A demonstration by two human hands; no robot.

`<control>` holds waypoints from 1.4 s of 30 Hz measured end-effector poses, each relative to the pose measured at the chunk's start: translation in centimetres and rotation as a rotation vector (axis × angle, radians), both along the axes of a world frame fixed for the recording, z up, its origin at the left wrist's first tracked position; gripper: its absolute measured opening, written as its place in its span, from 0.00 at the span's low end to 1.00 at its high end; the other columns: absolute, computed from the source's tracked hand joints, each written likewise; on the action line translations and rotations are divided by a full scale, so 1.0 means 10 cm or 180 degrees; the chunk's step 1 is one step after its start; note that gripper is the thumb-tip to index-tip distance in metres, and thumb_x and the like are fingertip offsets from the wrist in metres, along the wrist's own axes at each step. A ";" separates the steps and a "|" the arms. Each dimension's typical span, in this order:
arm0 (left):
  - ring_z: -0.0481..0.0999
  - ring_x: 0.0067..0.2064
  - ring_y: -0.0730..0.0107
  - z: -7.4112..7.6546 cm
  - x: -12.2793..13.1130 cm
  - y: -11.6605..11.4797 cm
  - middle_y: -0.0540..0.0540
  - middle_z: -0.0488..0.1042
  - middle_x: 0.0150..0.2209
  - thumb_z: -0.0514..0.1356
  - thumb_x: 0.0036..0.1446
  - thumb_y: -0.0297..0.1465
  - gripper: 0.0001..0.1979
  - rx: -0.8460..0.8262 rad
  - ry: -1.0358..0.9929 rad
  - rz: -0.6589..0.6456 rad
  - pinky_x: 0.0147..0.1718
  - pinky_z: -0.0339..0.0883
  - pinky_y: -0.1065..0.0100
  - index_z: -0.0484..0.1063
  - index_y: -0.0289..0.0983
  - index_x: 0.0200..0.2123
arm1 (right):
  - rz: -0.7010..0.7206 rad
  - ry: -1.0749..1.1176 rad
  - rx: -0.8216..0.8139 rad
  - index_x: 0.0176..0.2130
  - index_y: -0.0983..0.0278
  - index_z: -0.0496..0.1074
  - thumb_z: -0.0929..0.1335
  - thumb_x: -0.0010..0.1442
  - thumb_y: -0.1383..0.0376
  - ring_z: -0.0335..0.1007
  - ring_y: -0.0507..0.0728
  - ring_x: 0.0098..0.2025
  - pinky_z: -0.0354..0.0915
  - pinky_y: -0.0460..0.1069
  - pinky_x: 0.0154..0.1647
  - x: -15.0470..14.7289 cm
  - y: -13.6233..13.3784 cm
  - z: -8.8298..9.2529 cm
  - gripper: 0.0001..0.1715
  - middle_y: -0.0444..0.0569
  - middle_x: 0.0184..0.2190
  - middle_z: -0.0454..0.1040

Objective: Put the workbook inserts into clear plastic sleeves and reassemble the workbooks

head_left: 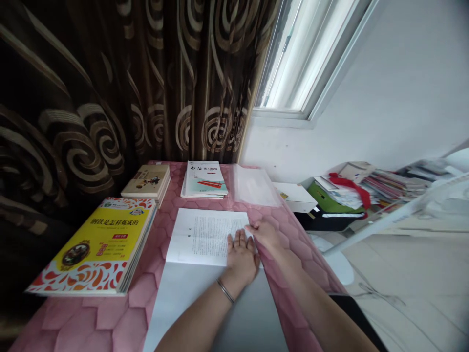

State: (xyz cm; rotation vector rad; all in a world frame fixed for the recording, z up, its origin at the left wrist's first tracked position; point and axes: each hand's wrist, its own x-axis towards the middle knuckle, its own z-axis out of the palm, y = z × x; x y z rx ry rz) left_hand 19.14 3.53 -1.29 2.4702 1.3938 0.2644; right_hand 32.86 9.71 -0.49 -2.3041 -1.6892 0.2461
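In front of me on the pink table cover [142, 298] lies an open book [212, 227], its upper page printed with small text. A plain grey sheet [183, 303] stretches below that page, towards me. My left hand [242, 256], with a metal bangle on the wrist, rests flat on the lower right of the printed page, fingers stretched out. At the page's right edge my right hand [262, 232] has its fingers curled in, the thumb against the edge. What lies under those curled fingers is partly hidden.
A stack of yellow-covered books [113, 234] lies at left, with smaller brown books [148, 181] behind it. Further back are white booklets [204, 178] and clear plastic sheets [254, 186]. Right of the table are a white box [296, 195], piled papers [339, 190] and a white stand [340, 264].
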 end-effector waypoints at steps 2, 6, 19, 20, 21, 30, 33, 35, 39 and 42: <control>0.44 0.71 0.51 0.00 0.00 0.00 0.34 0.47 0.70 0.42 0.66 0.41 0.32 0.0002 0.0021 -0.0006 0.67 0.36 0.43 0.55 0.31 0.67 | 0.0111 0.0048 -0.0057 0.26 0.62 0.77 0.70 0.58 0.54 0.75 0.55 0.33 0.58 0.46 0.30 0.04 -0.14 0.00 0.16 0.49 0.29 0.80; 0.44 0.71 0.50 0.03 -0.01 0.00 0.33 0.46 0.70 0.43 0.65 0.41 0.32 -0.0042 0.0045 -0.0020 0.67 0.36 0.43 0.54 0.31 0.67 | 0.0117 0.0068 -0.0128 0.27 0.63 0.77 0.69 0.58 0.53 0.75 0.57 0.32 0.58 0.47 0.29 0.08 -0.16 0.04 0.18 0.51 0.30 0.80; 0.44 0.71 0.53 0.06 -0.11 0.09 0.40 0.48 0.70 0.42 0.66 0.44 0.30 -0.0089 0.0135 0.0022 0.67 0.34 0.43 0.57 0.38 0.67 | -0.0657 0.0031 -0.0157 0.47 0.67 0.77 0.64 0.61 0.47 0.73 0.69 0.52 0.64 0.57 0.49 -0.09 0.49 0.02 0.29 0.63 0.47 0.78; 0.44 0.71 0.53 0.06 -0.19 0.15 0.41 0.49 0.70 0.42 0.66 0.45 0.30 -0.0042 0.0129 0.0078 0.66 0.32 0.42 0.58 0.40 0.66 | -0.0670 0.0032 -0.0153 0.47 0.66 0.77 0.64 0.61 0.47 0.73 0.69 0.52 0.63 0.58 0.50 -0.10 0.47 0.01 0.29 0.62 0.47 0.78; 0.44 0.71 0.52 0.07 -0.29 0.23 0.42 0.49 0.70 0.42 0.66 0.47 0.31 0.0022 0.0137 0.0173 0.66 0.31 0.40 0.58 0.41 0.66 | -0.0685 0.0032 -0.0149 0.47 0.65 0.77 0.64 0.61 0.47 0.73 0.69 0.52 0.63 0.59 0.51 -0.11 0.46 0.01 0.28 0.62 0.46 0.78; 0.47 0.70 0.52 0.08 -1.32 0.81 0.44 0.51 0.70 0.44 0.66 0.46 0.30 0.0307 0.0524 0.0716 0.66 0.31 0.40 0.53 0.43 0.68 | -0.0625 -0.0003 -0.0191 0.44 0.67 0.78 0.64 0.62 0.50 0.74 0.70 0.50 0.64 0.61 0.49 -0.12 0.42 0.11 0.26 0.64 0.44 0.78; 0.47 0.70 0.50 0.06 -1.39 0.83 0.43 0.50 0.70 0.46 0.65 0.48 0.31 0.0296 0.0553 0.0760 0.65 0.32 0.40 0.54 0.44 0.68 | -0.0437 -0.0132 -0.0100 0.47 0.71 0.76 0.65 0.63 0.57 0.72 0.72 0.51 0.63 0.62 0.50 -0.23 0.42 0.22 0.22 0.68 0.46 0.76; 0.46 0.70 0.49 0.05 -1.39 0.82 0.42 0.49 0.71 0.47 0.64 0.49 0.32 0.0309 0.0538 0.0758 0.65 0.31 0.39 0.54 0.43 0.68 | -0.0109 -0.0212 0.0059 0.51 0.72 0.74 0.62 0.64 0.64 0.69 0.69 0.55 0.61 0.59 0.54 -0.45 0.41 0.28 0.21 0.68 0.50 0.74; 0.46 0.70 0.47 0.02 -1.37 0.82 0.39 0.51 0.70 0.46 0.64 0.47 0.33 0.0402 0.0531 0.0756 0.64 0.30 0.37 0.53 0.40 0.68 | 0.1015 -0.0143 0.0242 0.58 0.62 0.69 0.59 0.67 0.62 0.64 0.57 0.61 0.54 0.49 0.61 -1.18 0.36 0.23 0.23 0.54 0.58 0.71; 0.46 0.70 0.48 0.00 -1.38 0.83 0.38 0.51 0.70 0.47 0.64 0.42 0.32 0.0386 0.0559 0.0767 0.65 0.32 0.38 0.49 0.37 0.69 | 0.1476 -0.0076 0.0187 0.64 0.62 0.62 0.57 0.70 0.55 0.54 0.57 0.67 0.48 0.55 0.66 -1.61 0.32 0.11 0.28 0.52 0.63 0.65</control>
